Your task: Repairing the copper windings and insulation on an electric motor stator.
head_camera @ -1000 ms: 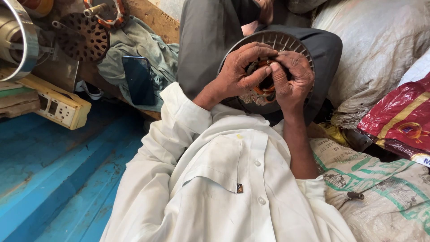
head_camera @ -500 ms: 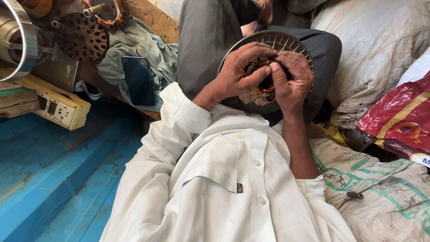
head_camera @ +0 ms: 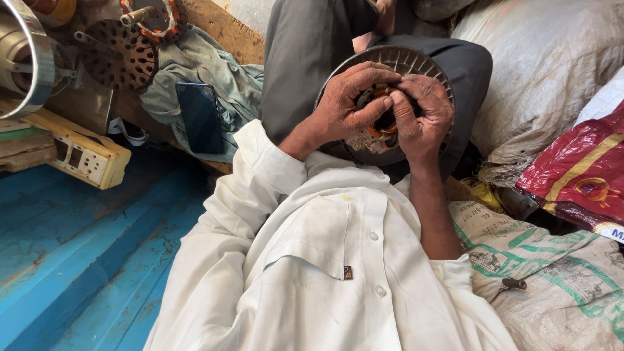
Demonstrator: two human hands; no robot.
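Copper-orange windings sit at the centre of the round slotted motor stator (head_camera: 416,65), which rests on the person's lap against the grey trousers; since a second ago I see almost no change. Left hand (head_camera: 344,104) keeps its fingers curled over the core, right hand (head_camera: 422,114) stays pinched on the windings (head_camera: 380,133); I judge the winding work continues in place, phone (head_camera: 200,117) untouched.

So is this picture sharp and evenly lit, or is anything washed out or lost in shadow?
Head view: mostly sharp under soft daylight; both the left hand and right hand are crisp on the round finned motor part. The white shirt is bright but keeps its folds. The metal ring at the left edge shows glare, and the part's centre sits in shadow.
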